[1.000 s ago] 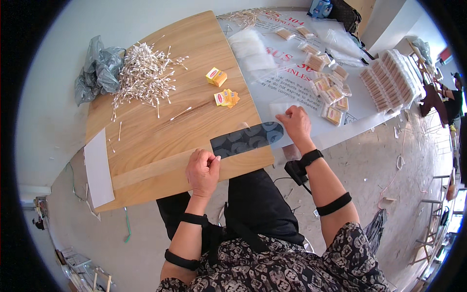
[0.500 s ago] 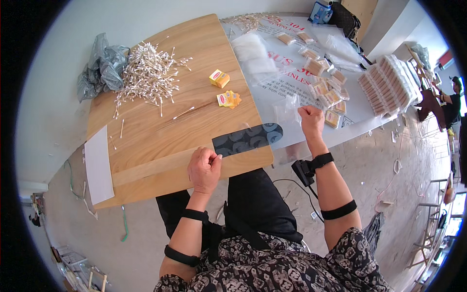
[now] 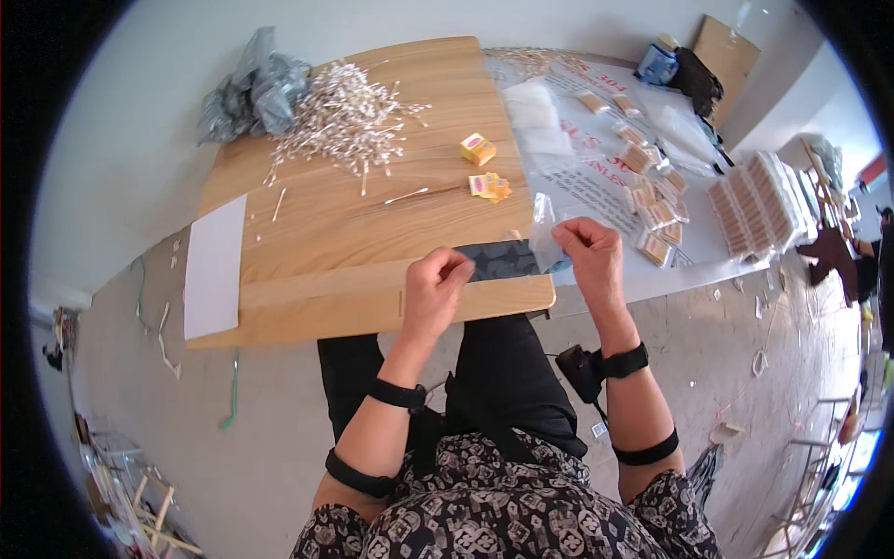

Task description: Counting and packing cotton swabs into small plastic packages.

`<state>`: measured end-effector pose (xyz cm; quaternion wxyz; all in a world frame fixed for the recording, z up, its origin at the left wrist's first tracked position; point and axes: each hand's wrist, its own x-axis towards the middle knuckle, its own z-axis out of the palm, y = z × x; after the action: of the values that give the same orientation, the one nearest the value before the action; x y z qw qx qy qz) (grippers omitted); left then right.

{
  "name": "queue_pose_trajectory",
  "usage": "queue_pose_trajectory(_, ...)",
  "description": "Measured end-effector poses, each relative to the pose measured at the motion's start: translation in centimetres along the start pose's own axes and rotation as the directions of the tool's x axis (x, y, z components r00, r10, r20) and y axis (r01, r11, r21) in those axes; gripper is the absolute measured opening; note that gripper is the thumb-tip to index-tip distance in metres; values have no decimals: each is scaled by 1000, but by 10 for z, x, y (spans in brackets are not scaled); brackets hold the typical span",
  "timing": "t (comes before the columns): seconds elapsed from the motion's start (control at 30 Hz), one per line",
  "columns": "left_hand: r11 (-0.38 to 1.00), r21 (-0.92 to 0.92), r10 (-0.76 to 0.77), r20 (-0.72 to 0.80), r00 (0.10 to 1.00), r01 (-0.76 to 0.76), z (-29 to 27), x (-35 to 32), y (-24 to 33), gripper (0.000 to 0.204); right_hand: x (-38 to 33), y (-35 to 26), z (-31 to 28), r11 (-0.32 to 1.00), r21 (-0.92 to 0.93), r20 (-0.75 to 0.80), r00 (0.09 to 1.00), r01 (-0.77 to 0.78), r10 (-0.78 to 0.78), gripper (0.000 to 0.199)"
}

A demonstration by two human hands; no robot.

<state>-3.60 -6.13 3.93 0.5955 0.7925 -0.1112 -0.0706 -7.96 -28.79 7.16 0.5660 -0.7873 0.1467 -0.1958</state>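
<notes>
Between the fingertips of my right hand (image 3: pixel 596 261) is a small clear plastic bag (image 3: pixel 542 222), raised over the right edge of the wooden table. My left hand (image 3: pixel 435 293) is closed in a pinch at the near side of a dark patterned strip (image 3: pixel 498 261); whatever its fingertips hold, if anything, is hidden. Beyond the hands sit a stack of yellow cards (image 3: pixel 478 149) and a looser fan of yellow cards (image 3: pixel 490 187). One cotton swab (image 3: pixel 407 197) lies apart from the big heap of cotton swabs (image 3: pixel 349 116) farther back on the left.
A grey plastic bag (image 3: pixel 256 93) rests beside the heap. White paper (image 3: pixel 216 270) hangs over the table's left end. On the plastic-covered surface at right lie clear bags (image 3: pixel 540 121), scattered packs of swabs (image 3: pixel 656 210) and a large stack of packs (image 3: pixel 759 205).
My right hand has come left toward my left hand, bringing the clear bag over the table edge. The left hand has lifted slightly, and the whole view has shifted.
</notes>
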Motion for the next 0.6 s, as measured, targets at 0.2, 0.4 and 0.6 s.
queue_pose_trajectory(0.2,901,-426,-79,36,996,87,-8,-14,49,17,-34,-30,50,996,69,171,983,52,-63,13)
queue_pose_trajectory(0.4,954,-300,-16,-123,992,-22,-26,-23,33,11,-52,-36,75,989,132,237,967,64,-94,12)
queue_pose_trajectory(0.6,997,-39,62,-147,987,-68,-28,-30,36,11,-63,-55,87,984,174,242,967,41,-83,21)
